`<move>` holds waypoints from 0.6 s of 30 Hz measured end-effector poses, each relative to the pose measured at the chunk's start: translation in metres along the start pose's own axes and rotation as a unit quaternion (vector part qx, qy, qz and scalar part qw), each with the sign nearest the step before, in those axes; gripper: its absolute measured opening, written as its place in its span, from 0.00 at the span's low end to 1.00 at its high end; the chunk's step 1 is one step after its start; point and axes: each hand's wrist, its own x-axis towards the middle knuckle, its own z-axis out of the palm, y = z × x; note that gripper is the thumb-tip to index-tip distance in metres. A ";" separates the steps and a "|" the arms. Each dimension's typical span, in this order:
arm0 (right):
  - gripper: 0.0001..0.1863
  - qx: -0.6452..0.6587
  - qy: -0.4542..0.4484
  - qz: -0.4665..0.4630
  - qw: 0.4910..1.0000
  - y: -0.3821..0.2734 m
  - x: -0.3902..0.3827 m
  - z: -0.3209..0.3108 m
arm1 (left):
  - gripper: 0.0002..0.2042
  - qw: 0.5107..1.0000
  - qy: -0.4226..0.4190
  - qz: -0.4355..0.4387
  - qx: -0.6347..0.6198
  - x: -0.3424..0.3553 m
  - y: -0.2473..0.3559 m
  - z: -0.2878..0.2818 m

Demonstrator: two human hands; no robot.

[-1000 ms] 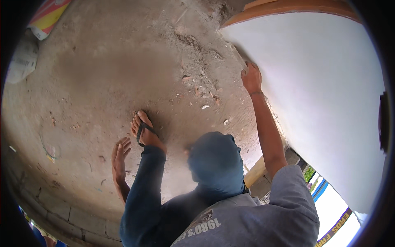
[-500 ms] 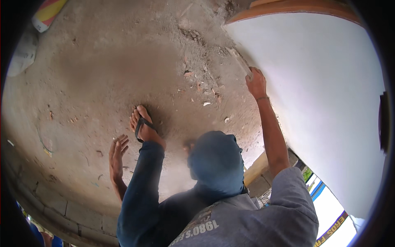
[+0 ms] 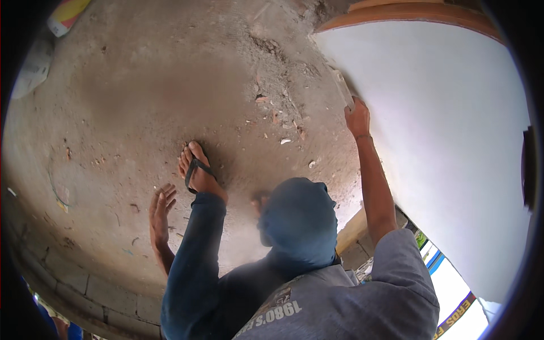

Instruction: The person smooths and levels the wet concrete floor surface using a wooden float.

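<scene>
My right hand [image 3: 358, 119] is closed round the near end of a long, narrow, light-grey flat tool [image 3: 343, 89], seen nearly edge-on; its exact kind is unclear. The tool lies low along the foot of a smooth white wall [image 3: 442, 124], beside rough, crumbly ground. Off to the left, my left hand [image 3: 161, 209] hangs with its fingers stretched out, apparently holding nothing. It is beside my left foot [image 3: 201, 173], which wears a black flip-flop. My bent right knee [image 3: 300, 221] in dark blue cloth rises between my arms.
Broken bits and crumbs [image 3: 275, 116] are scattered over the dirt-covered floor [image 3: 158, 102] near the wall. An orange-brown wooden edge [image 3: 413, 12] borders the wall's far end. Low grey blocks [image 3: 73, 280] curve along the left. Pale sacks [image 3: 34, 68] stand far left.
My right hand and the flat tool have shifted slightly right and nearer along the wall's foot. My left hand stays beside my foot. The view has tilted a little.
</scene>
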 end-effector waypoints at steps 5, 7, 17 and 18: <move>0.21 0.012 -0.035 -0.049 0.998 -0.014 0.014 -0.001 | 0.30 1.000 -0.006 0.001 0.002 0.001 0.002 0.001; 0.21 0.029 -0.016 -0.054 0.998 -0.030 0.022 0.002 | 0.30 1.000 0.000 0.003 0.003 0.002 0.005 0.002; 0.19 0.052 -0.012 -0.079 0.995 -0.096 0.034 0.004 | 0.30 1.000 -0.009 -0.001 0.002 0.005 0.008 0.008; 0.19 0.035 -0.025 -0.040 0.998 -0.099 0.039 0.000 | 0.30 1.000 -0.009 0.000 -0.001 0.005 0.008 0.008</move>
